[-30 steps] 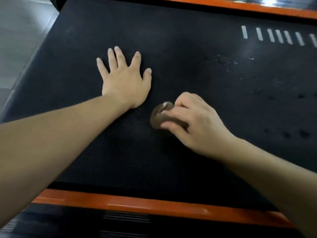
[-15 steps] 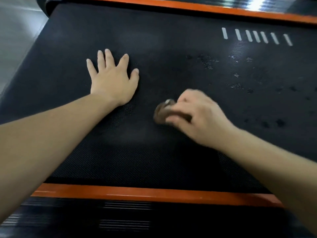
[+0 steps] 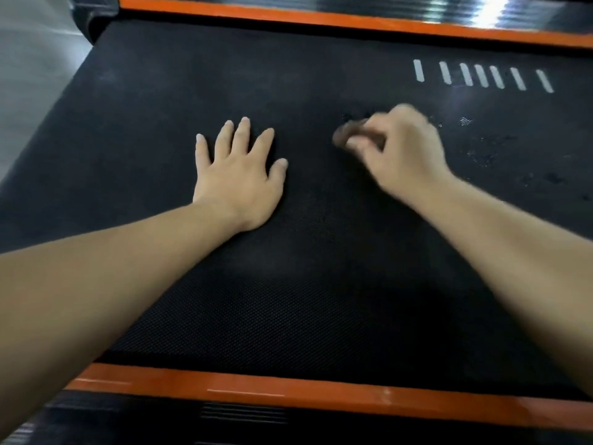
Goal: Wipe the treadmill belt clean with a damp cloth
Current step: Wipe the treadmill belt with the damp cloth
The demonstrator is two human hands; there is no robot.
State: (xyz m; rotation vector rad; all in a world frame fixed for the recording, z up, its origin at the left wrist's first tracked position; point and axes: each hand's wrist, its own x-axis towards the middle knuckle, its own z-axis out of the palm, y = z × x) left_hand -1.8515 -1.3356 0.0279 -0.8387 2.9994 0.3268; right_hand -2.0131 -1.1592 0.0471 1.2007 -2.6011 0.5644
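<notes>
The black textured treadmill belt point(image 3: 321, 300) fills most of the view. My left hand point(image 3: 240, 178) lies flat on it, fingers spread and straight. To its right, my right hand point(image 3: 401, 152) grips a small bunched brown cloth point(image 3: 345, 136) and presses it onto the belt; both are motion-blurred. Only the cloth's left end shows past my fingers. Dark wet spots and specks point(image 3: 481, 152) mark the belt to the right of that hand.
Orange side rails run along the near edge point(image 3: 288, 395) and the far edge point(image 3: 353, 20) of the belt. A row of short white stripes point(image 3: 481, 75) is printed on the belt at the far right. Grey floor point(image 3: 29, 75) lies beyond the left end.
My right hand has slid the cloth away from me and to the right across the belt, onto the speckled patch. My left hand has stayed flat on the belt.
</notes>
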